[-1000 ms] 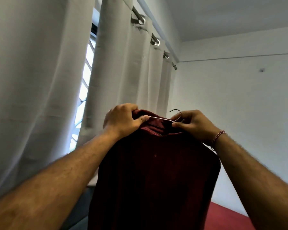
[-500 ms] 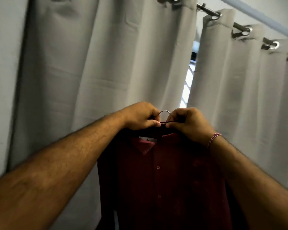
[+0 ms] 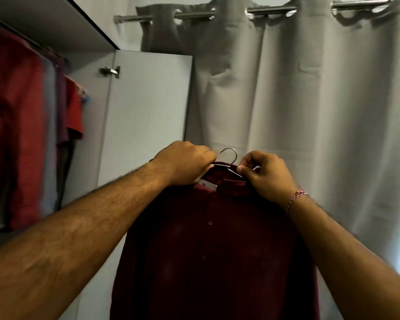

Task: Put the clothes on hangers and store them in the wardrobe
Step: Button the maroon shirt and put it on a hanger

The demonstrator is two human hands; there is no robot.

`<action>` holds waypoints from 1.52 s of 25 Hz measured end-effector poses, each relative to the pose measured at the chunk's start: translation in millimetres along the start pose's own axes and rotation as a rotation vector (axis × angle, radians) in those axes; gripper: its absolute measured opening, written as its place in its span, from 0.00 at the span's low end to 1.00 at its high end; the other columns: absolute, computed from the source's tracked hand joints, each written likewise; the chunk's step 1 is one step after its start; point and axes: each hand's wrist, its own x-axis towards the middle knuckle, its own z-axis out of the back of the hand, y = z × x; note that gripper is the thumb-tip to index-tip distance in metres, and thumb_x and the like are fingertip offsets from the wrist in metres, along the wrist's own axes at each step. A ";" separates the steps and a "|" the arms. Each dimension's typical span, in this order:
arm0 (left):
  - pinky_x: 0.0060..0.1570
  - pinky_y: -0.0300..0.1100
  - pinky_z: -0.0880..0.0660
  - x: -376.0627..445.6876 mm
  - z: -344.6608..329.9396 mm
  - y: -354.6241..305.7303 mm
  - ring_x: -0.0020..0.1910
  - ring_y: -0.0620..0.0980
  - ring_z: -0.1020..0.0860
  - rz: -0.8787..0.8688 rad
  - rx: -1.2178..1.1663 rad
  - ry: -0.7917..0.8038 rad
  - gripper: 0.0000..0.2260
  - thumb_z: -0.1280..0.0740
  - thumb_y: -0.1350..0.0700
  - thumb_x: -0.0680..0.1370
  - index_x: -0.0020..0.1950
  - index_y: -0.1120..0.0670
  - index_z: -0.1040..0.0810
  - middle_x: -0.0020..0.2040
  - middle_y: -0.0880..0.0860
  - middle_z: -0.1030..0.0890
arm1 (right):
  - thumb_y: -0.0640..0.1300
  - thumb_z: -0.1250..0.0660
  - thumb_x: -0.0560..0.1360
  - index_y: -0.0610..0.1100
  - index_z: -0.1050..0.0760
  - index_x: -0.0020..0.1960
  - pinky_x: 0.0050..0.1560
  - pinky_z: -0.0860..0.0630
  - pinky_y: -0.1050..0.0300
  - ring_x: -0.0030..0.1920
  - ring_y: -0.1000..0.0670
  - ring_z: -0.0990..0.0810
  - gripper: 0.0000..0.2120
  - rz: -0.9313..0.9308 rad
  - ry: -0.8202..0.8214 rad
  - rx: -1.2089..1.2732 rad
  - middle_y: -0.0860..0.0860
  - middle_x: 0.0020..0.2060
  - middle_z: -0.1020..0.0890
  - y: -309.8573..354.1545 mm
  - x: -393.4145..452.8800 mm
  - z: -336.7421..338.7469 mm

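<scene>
A dark maroon button shirt (image 3: 208, 245) hangs in front of me on a thin metal hanger (image 3: 230, 155), whose hook sticks up between my hands. My left hand (image 3: 185, 162) grips the shirt's left shoulder and the hanger wire near the collar. My right hand (image 3: 268, 174) pinches the hanger's right arm together with the collar. The open wardrobe (image 3: 56, 24) is at the left, with several red and purple garments (image 3: 21, 125) hanging inside.
The wardrobe's white door (image 3: 146, 112) stands open just left of the shirt, with a metal hinge (image 3: 110, 71) near its top. Grey curtains (image 3: 309, 112) on a metal rod (image 3: 270, 11) fill the background. Bright window light shows at the far right edge.
The view has swung left from the curtains and window, so the open wardrobe and its door now appear. Both hands keep their hold on the hanger and shirt.
</scene>
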 end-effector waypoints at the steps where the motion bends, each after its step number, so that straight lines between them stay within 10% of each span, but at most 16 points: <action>1: 0.37 0.46 0.28 -14.0 0.5 20.8 0.41 0.54 0.19 0.019 0.061 -0.007 0.12 0.44 0.47 0.85 0.56 0.51 0.24 0.49 0.50 0.19 | 0.50 0.29 0.79 0.51 0.19 0.45 0.44 0.22 0.57 0.42 0.54 0.18 0.05 0.033 0.018 0.018 0.55 0.40 0.16 13.3 10.1 -16.6; 9: 0.37 0.50 0.31 -128.4 11.5 204.4 0.49 0.61 0.19 0.463 0.304 -0.003 0.14 0.42 0.45 0.84 0.51 0.53 0.23 0.50 0.54 0.20 | 0.51 0.34 0.82 0.54 0.16 0.53 0.52 0.21 0.57 0.46 0.60 0.17 0.08 0.330 0.053 0.108 0.61 0.45 0.14 73.8 105.0 -148.4; 19: 0.51 0.51 0.23 -196.8 46.1 357.3 0.52 0.52 0.20 0.740 0.551 0.004 0.11 0.37 0.42 0.81 0.53 0.46 0.19 0.50 0.46 0.19 | 0.52 0.37 0.80 0.53 0.19 0.56 0.45 0.19 0.48 0.45 0.42 0.16 0.10 0.591 -0.196 0.209 0.50 0.42 0.13 196.7 239.7 -318.0; 23: 0.42 0.42 0.25 -197.7 68.7 383.3 0.39 0.45 0.19 0.885 0.061 -0.239 0.21 0.38 0.37 0.80 0.41 0.50 0.14 0.39 0.47 0.15 | 0.53 0.38 0.80 0.50 0.20 0.55 0.44 0.19 0.47 0.47 0.39 0.18 0.11 0.680 -0.191 0.163 0.46 0.44 0.16 275.2 262.6 -369.9; 28: 0.37 0.39 0.22 -206.4 76.5 438.5 0.35 0.47 0.18 1.119 0.133 0.173 0.07 0.22 0.52 0.73 0.39 0.54 0.15 0.34 0.49 0.15 | 0.51 0.37 0.80 0.48 0.22 0.52 0.42 0.24 0.51 0.46 0.41 0.19 0.08 0.717 -0.195 0.111 0.49 0.41 0.22 351.0 283.8 -416.3; 33: 0.38 0.48 0.30 -245.7 67.0 504.3 0.46 0.61 0.18 0.749 1.000 0.149 0.03 0.34 0.54 0.80 0.52 0.51 0.25 0.48 0.53 0.18 | 0.48 0.34 0.78 0.46 0.24 0.48 0.46 0.19 0.47 0.46 0.40 0.19 0.05 0.676 -0.229 0.145 0.45 0.45 0.19 410.3 317.8 -459.5; 38: 0.43 0.46 0.26 -275.4 40.2 550.6 0.46 0.50 0.20 0.779 0.583 -0.111 0.07 0.31 0.51 0.78 0.53 0.46 0.27 0.48 0.47 0.19 | 0.45 0.33 0.77 0.46 0.25 0.47 0.43 0.25 0.52 0.47 0.41 0.19 0.03 0.546 -0.317 0.213 0.46 0.46 0.19 434.3 354.5 -477.0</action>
